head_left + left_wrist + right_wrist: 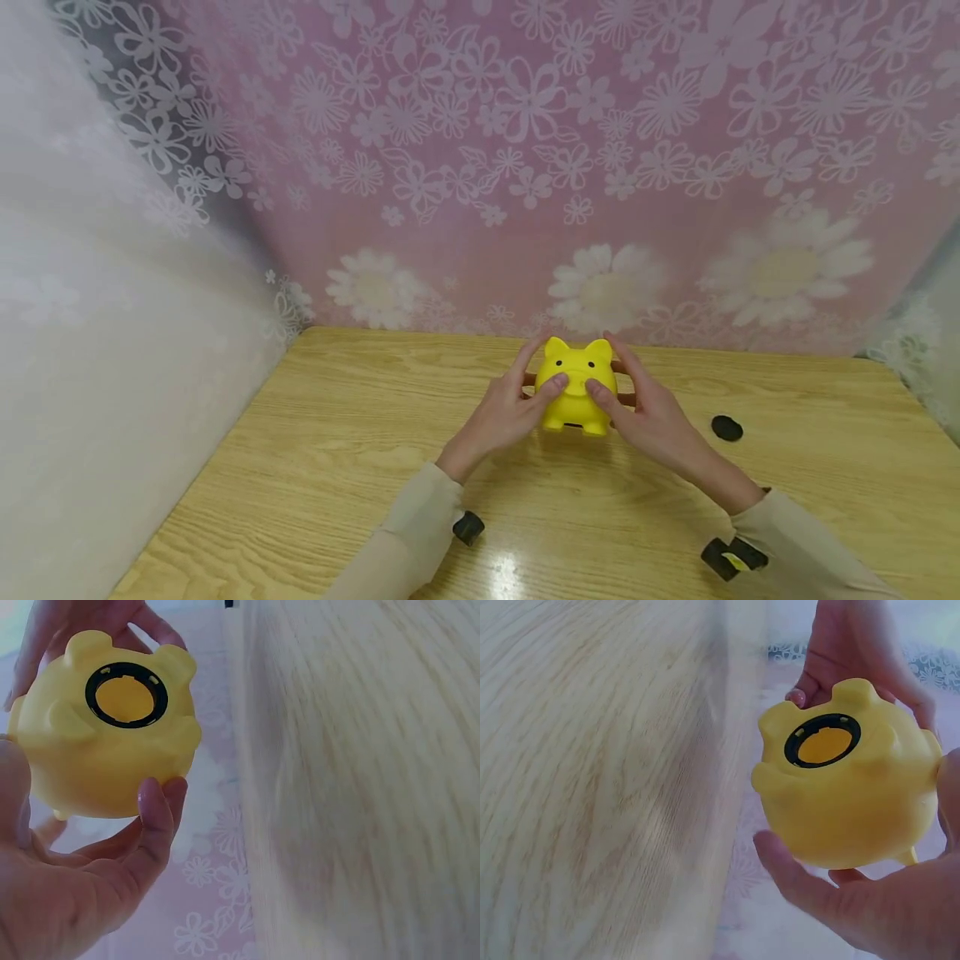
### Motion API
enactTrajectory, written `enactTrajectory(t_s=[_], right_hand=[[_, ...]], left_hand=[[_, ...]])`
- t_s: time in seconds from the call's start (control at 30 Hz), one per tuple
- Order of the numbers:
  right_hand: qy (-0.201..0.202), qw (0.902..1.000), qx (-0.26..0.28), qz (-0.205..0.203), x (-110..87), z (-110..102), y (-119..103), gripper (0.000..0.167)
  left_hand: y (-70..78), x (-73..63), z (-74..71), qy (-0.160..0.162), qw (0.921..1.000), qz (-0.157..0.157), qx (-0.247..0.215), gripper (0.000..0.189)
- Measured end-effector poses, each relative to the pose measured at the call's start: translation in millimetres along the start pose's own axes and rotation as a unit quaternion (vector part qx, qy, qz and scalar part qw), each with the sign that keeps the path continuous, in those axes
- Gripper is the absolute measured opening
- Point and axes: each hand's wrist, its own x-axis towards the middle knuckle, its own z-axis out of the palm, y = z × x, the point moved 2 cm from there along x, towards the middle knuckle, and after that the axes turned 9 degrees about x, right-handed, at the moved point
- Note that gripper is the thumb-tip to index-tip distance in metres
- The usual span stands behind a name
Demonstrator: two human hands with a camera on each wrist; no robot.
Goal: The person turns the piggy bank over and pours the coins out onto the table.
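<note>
A yellow piggy bank (576,408) is held upright just over the table, its face toward the head camera. My left hand (507,410) grips its left side, thumb on the front beside the snout. On the other side my right hand (651,414) grips it the same way, thumb also by the snout. Both wrist views show the underside of the piggy bank (105,776), with short feet around a round hole rimmed by a black ring (793,748). The hole is uncovered. A black round cap (727,428) lies flat on the table, right of the right hand.
The wooden table (337,417) reaches back to a pink floral curtain (480,208). Pale fabric (112,333) hangs along the left side. Black wrist devices sit at both cuffs, one on the left (468,528) and one on the right (731,558).
</note>
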Motion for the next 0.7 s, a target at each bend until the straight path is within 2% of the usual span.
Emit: enactTrajectory(t_s=[0.2,0.3,0.47,0.7], right_hand=[[-0.034,0.9968,0.061,0.04,0.7,0,3,0.081],[-0.041,0.9946,0.084,0.044,1.2,-1,5,0.084],[-0.047,0.992,0.114,0.027,1.4,-2,8,0.083],[-0.053,0.9911,0.122,-0.01,2.0,-3,13,0.077]], left_hand=[[-3.5,0.5,0.3,-0.011,0.9994,-0.034,-0.006,0.062],[-4.5,0.1,-0.6,-0.032,0.9981,-0.038,-0.037,0.063],[-4.9,-1.4,-2.2,-0.069,0.9922,-0.029,-0.099,0.068],[-6.6,-1.3,-1.7,-0.079,0.9881,-0.025,-0.13,0.074]])
